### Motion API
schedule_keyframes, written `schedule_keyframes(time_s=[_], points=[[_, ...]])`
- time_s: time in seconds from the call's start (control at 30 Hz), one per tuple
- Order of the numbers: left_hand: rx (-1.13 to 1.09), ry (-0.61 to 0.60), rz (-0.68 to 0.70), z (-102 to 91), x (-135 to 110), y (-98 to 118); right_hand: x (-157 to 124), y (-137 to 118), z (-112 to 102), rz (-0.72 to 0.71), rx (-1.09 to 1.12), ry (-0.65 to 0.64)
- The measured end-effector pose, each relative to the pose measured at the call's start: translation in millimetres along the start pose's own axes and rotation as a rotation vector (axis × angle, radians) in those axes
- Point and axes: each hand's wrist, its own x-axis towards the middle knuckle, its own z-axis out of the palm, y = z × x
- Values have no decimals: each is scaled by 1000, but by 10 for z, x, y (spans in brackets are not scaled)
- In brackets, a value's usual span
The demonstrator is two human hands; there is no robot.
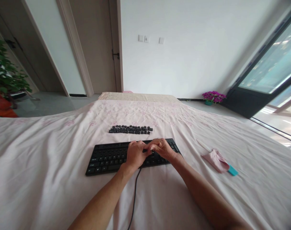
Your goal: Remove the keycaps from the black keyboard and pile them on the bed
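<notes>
A black keyboard (107,158) lies on the pale pink sheet (51,166), its cable (134,198) running toward me. Both hands rest on its right half. My left hand (135,154) is curled, fingers pressed down on the keys. My right hand (162,148) meets it, fingertips pinched together at a key between the two hands; what they grip is too small to make out. Beyond the keyboard, several loose black keycaps (130,129) lie in rows on the sheet.
A folded pink cloth (215,160) and a teal object (232,171) lie to the right on the sheet. Purple flowers in a pot (213,97) stand by the far wall, a glass door (267,73) at right, a green plant (5,73) at left.
</notes>
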Motion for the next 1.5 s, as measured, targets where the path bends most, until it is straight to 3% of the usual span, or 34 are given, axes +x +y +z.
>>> schedule_keyframes(time_s=[0.3,0.63,0.87,1.07,1.2,1.5], points=[[-65,-9,1,-2,-22,-54,26,-61,22,-63,-136,-66],[-17,-69,34,-43,25,-52,89,44,70,14,-162,2],[10,-69,-30,36,79,5,90,112,183,-66,-198,188],[41,31,-54,109,51,86,89,108,231,-130,-288,256],[-27,32,-20,102,15,104,64,87,237,-154,-302,287],[-204,58,19,113,20,58,51,-54,234,1,-177,396]])
